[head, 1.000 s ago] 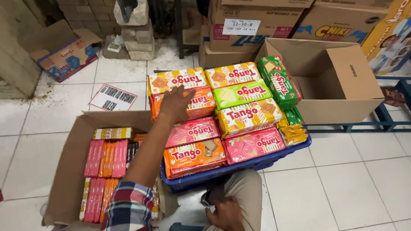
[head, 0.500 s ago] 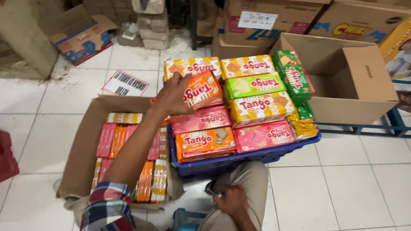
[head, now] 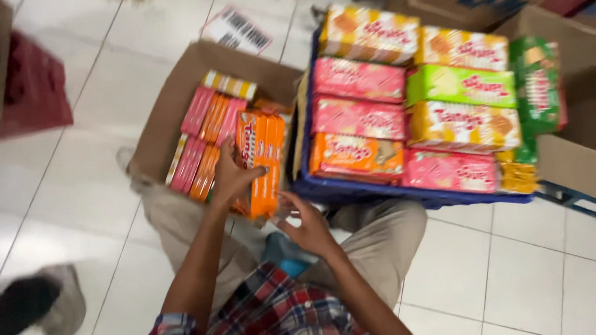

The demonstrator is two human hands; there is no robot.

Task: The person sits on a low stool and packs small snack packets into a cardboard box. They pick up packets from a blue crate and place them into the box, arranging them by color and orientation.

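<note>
Right now the left hand (head: 232, 175) grips the orange pack (head: 261, 164) by its left face, the pack standing on end between box (head: 168, 113) and crate (head: 384, 193). Just below, the right hand (head: 309, 223) touches its lower edge, fingers spread.

The cardboard box (head: 169, 120) is packed with upright wafer packs (head: 201, 136), leaving open room only along its left inner wall. The blue crate (head: 355, 188), stacked full of packs, presses against its right side. White floor tiles (head: 83, 196) lie open left, bounded by a red crate (head: 30, 92).
</note>
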